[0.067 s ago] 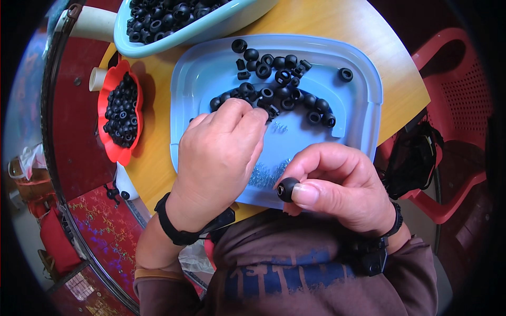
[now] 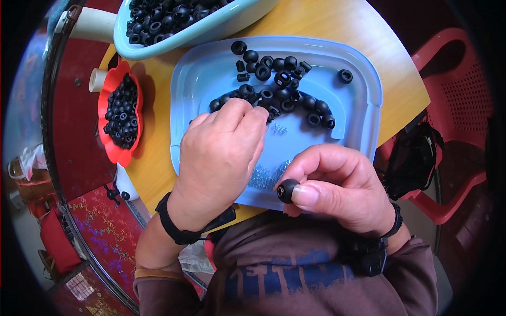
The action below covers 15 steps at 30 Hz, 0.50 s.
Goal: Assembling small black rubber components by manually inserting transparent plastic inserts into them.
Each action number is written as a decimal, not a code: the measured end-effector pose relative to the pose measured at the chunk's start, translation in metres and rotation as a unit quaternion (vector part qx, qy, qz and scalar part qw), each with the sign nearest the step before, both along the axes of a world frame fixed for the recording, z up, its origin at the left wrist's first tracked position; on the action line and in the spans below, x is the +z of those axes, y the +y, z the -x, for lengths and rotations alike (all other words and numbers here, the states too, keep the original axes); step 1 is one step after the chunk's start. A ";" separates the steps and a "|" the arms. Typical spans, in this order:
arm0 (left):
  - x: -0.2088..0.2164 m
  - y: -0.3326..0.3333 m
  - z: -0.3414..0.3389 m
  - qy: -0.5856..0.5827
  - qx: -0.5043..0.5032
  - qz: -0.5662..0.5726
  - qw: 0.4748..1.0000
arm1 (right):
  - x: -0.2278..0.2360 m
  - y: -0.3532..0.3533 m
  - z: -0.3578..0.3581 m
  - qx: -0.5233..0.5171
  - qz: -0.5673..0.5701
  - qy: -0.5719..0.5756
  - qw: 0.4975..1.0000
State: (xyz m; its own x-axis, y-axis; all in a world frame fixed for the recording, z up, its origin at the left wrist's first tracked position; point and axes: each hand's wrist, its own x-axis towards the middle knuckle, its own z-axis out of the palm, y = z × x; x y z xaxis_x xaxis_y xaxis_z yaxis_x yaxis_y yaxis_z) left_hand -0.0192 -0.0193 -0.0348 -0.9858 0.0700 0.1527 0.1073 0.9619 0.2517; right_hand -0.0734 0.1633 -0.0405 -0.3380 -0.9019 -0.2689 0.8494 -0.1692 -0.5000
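Note:
My right hand (image 2: 340, 184) pinches a black cord-lock ball (image 2: 286, 190) between thumb and fingers, its round hole facing left. This hand hovers over the near edge of a blue plastic tray (image 2: 371, 113). My left hand (image 2: 221, 142) reaches to the near side of a heap of black balls (image 2: 283, 79) in the tray. Its fingers are bent together, and their tips are hidden among the black parts. Small black plungers (image 2: 273, 111) lie beside its fingertips. Tiny clear-looking springs (image 2: 262, 177) are piled between my hands, with a few more springs (image 2: 278, 128) nearer the heap.
A pale green basin (image 2: 184, 42) full of black balls stands at the far left. Beside the tray, a red scalloped dish (image 2: 136, 108) holds small black parts. The wooden table (image 2: 392, 47) ends at the right near a red plastic chair (image 2: 456, 121) with a black bag (image 2: 416, 158).
Hardly anything differs. My left hand stays at the heap, and my right hand keeps the black ball in the same pinch.

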 end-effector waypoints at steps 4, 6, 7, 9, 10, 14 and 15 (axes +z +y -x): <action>0.000 0.001 0.004 -0.023 0.008 0.002 1.000 | 0.001 0.002 0.002 0.015 -0.013 0.008 1.000; 0.001 0.001 0.003 -0.038 0.004 0.002 0.999 | 0.001 0.004 0.003 0.026 -0.020 0.009 0.999; -0.001 0.000 0.001 -0.027 0.001 -0.021 0.999 | 0.000 0.006 0.002 0.023 -0.024 0.013 0.999; 0.001 0.000 -0.001 -0.011 -0.002 -0.039 0.999 | 0.000 0.006 0.003 0.021 -0.024 0.021 0.999; 0.004 0.002 -0.005 -0.021 0.021 -0.131 0.991 | 0.000 0.007 0.002 0.015 -0.027 0.018 0.999; 0.018 0.003 -0.020 -0.064 0.068 -0.358 0.929 | 0.000 0.006 0.001 0.002 -0.030 0.010 1.000; 0.024 0.005 -0.023 -0.078 0.073 -0.403 0.909 | 0.000 0.005 0.002 0.005 -0.034 0.004 0.999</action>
